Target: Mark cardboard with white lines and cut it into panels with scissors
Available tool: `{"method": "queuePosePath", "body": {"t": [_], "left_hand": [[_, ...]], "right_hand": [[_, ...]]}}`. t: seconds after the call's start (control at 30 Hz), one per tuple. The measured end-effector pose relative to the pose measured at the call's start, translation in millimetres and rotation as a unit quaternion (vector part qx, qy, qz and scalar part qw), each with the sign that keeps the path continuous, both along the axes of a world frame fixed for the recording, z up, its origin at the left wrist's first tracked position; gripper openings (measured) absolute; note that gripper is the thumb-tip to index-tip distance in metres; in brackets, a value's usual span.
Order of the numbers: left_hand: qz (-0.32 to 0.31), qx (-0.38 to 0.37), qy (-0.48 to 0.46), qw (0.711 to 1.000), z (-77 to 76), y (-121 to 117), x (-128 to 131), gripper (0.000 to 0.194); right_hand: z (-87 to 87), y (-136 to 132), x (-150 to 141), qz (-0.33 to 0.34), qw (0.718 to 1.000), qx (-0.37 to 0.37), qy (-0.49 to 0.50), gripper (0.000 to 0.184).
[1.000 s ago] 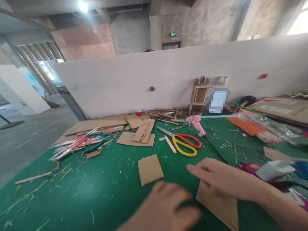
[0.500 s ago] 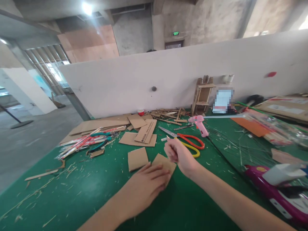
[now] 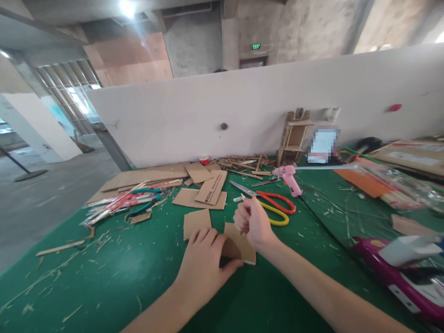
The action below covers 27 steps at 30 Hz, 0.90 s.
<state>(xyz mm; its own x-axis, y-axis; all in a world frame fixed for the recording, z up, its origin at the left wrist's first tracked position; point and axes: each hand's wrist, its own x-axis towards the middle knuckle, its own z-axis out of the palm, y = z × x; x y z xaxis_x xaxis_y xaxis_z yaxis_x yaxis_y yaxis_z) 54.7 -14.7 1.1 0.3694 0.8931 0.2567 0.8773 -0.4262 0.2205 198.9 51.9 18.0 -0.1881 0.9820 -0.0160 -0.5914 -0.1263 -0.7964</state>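
Observation:
My left hand [image 3: 204, 261] is curled at the near left corner of a square cardboard piece [image 3: 244, 245], index finger and thumb against its edges. The piece lies on the green table. My right hand [image 3: 253, 222] is closed in a fist over its far side; a small pale tip shows above the fingers, but what they hold is hidden. A second cardboard square [image 3: 197, 222] lies just beyond my left fingers. Behind my right hand are scissors [image 3: 277, 203] with red and yellow handles, blades apart. A small white piece [image 3: 237, 199] lies near the blades.
Printed cardboard strips [image 3: 211, 187] and wood scraps [image 3: 243, 164] lie at the back. Pliers [image 3: 149, 203] rest on wrapped sticks at left. A pink glue gun [image 3: 291, 180] trails its cable towards a purple power strip [image 3: 385, 273]. A small cardboard shelf [image 3: 293, 136] stands by the white partition.
The cardboard piece has turned so its edges lie straighter. My left hand has gone from lying flat over it to curling at its near left corner. My right fist stays much the same.

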Motion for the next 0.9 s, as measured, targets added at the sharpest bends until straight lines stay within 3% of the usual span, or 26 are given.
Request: {"method": "queuePosePath", "body": {"t": [0.13,0.3,0.43,0.63,0.9], "left_hand": [[0.013,0.013,-0.031,0.999,1.0,2.3,-2.9,0.055],[-0.091,-0.035,-0.017,0.995,3.2,29.1,-15.1,0.101],[-0.128,-0.094,-0.043,0.986,1.6,39.9,-13.7,0.094],[-0.103,-0.101,-0.037,0.989,5.8,36.6,-12.9,0.081],[-0.101,-0.096,-0.038,0.99,2.7,38.1,-14.1,0.085]], "right_hand": [[-2.1,1.9,-9.9,0.015,1.0,0.002,-0.018,0.038],[-7.9,1.6,-12.7,0.02,0.999,0.02,-0.03,0.036],[-15.1,2.0,-14.5,0.019,0.999,0.031,-0.039,0.037],[-12.4,0.5,-11.3,0.019,0.998,0.029,-0.051,0.038],[-16.2,2.0,-11.0,0.022,0.996,0.035,-0.076,0.038]]}}
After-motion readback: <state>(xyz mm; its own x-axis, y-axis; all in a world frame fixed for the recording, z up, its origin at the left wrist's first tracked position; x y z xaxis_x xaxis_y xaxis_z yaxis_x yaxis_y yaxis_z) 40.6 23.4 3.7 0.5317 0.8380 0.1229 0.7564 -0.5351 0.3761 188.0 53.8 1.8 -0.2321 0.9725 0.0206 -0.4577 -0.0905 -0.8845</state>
